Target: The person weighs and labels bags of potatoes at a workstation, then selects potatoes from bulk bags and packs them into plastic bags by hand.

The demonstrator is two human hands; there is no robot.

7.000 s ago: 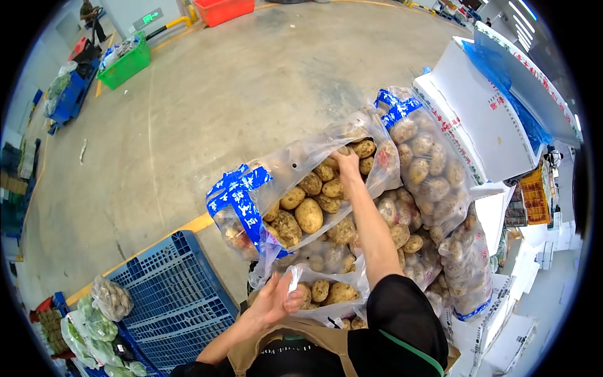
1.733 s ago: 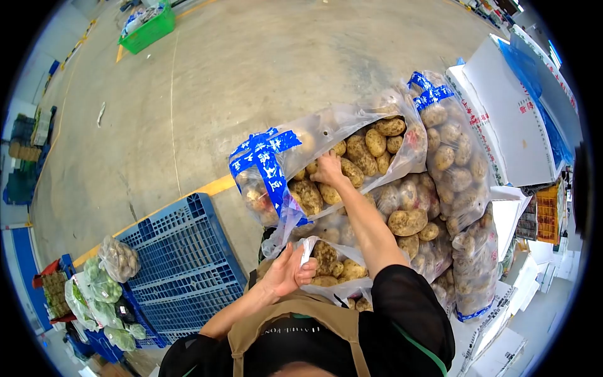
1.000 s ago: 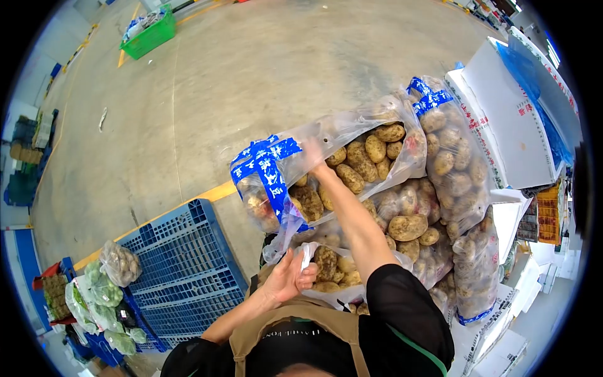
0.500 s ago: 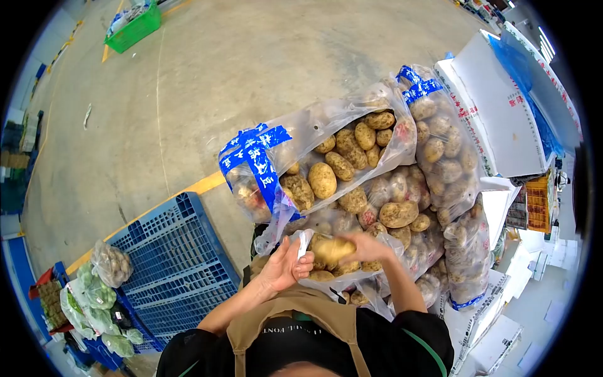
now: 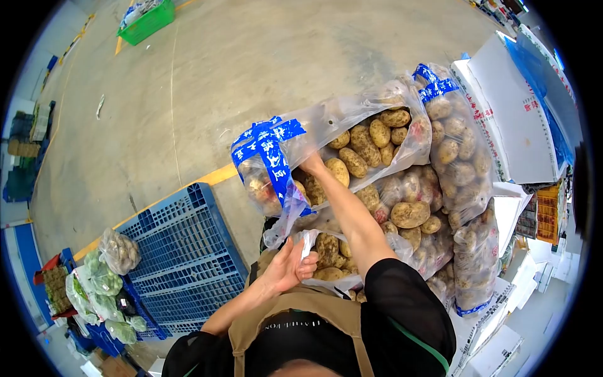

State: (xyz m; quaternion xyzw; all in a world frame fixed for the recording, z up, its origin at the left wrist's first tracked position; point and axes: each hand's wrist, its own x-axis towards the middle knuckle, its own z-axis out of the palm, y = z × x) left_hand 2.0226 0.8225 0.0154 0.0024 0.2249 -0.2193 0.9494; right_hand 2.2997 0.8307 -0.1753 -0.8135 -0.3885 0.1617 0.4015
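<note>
My left hand point(image 5: 288, 266) is closed on the white edge of a small plastic bag point(image 5: 309, 239), which holds several potatoes point(image 5: 328, 249) close to my body. Beyond it lies a large clear sack point(image 5: 377, 99) with blue tape point(image 5: 269, 149), torn open along its side, with potatoes point(image 5: 364, 144) showing. My right hand point(image 5: 312, 164) reaches into the left part of that opening, and its fingers are hidden under the plastic and among the potatoes. A single loose potato point(image 5: 410, 214) rests on the sacks below the opening.
More potato sacks point(image 5: 461, 157) are stacked at the right, beside white foam boxes point(image 5: 527, 107). A blue pallet point(image 5: 182, 264) lies at the left, with bagged vegetables point(image 5: 103, 283) past it. A green bin point(image 5: 147, 24) stands on the floor at the far left.
My right hand has moved from above the small bag, where it had a blurred potato, up into the torn sack. My left hand still holds the small bag's edge.
</note>
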